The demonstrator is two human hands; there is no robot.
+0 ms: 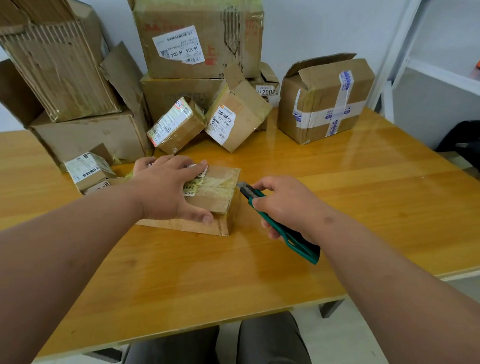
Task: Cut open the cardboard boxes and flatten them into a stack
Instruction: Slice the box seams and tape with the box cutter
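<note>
A small taped cardboard box (219, 193) lies on the wooden table (343, 186) in front of me, with one flap spread flat at its near side. My left hand (165, 187) lies on top of the box, fingers spread and thumb against its near side. My right hand (286, 204) grips a green utility knife (286, 230). The blade tip touches the box's right top edge, at the yellowed tape.
Several more cardboard boxes are piled at the table's back: a large torn one (198, 37) on another, two small labelled ones (237, 113), a blue-taped box (323, 100) at right, and bigger boxes at left (59, 72). A white shelf (444, 72) stands at right.
</note>
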